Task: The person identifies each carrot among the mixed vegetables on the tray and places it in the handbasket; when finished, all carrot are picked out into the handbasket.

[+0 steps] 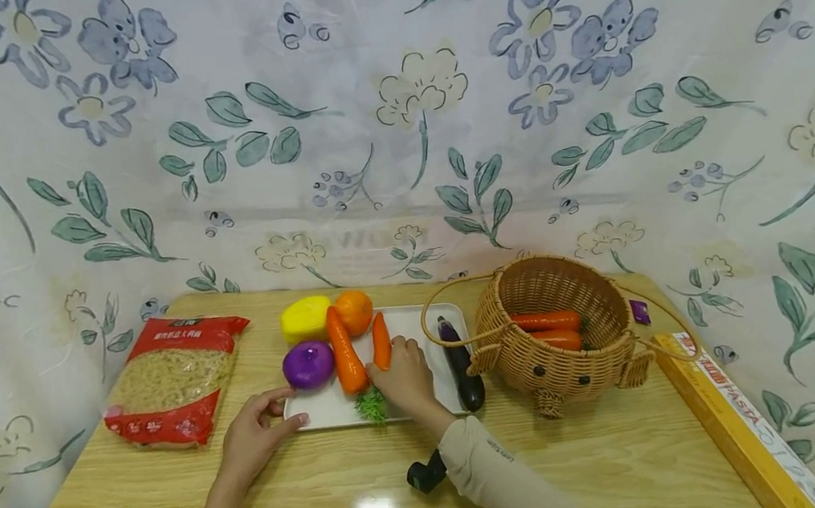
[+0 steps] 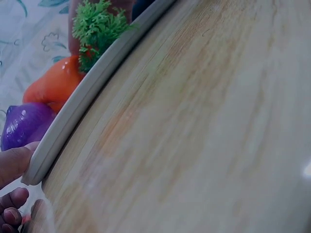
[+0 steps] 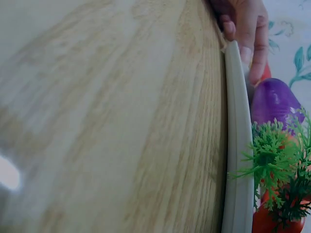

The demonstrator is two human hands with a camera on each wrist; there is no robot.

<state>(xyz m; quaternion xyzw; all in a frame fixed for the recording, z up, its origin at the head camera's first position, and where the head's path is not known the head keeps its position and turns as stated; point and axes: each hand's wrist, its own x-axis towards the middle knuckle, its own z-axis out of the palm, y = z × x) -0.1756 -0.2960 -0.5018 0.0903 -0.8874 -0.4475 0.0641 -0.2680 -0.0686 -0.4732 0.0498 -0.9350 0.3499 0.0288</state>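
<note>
A white tray (image 1: 328,415) holds toy-like produce. My left hand (image 1: 254,435) grips its near left corner, the thumb (image 2: 14,162) on the rim and the other fingers curled beside it. My right hand (image 1: 409,384) reaches over the tray's near edge and holds the lower end of a slim carrot (image 1: 381,337); its palm side is hidden. Left of that lies a larger carrot (image 1: 344,353), with green leafy tops (image 1: 371,406) by the near rim. Around it sit a purple round vegetable (image 1: 309,365), a yellow piece (image 1: 305,319) and an orange (image 1: 354,311). An eggplant (image 1: 460,365) lies along the right side.
A wicker basket (image 1: 527,374) with carrots (image 1: 547,321) inside stands right of the tray, its handle loop overhanging the tray's corner. A red-and-clear pasta bag (image 1: 172,373) lies at left. A long yellow pasta box (image 1: 736,418) runs along the right table edge.
</note>
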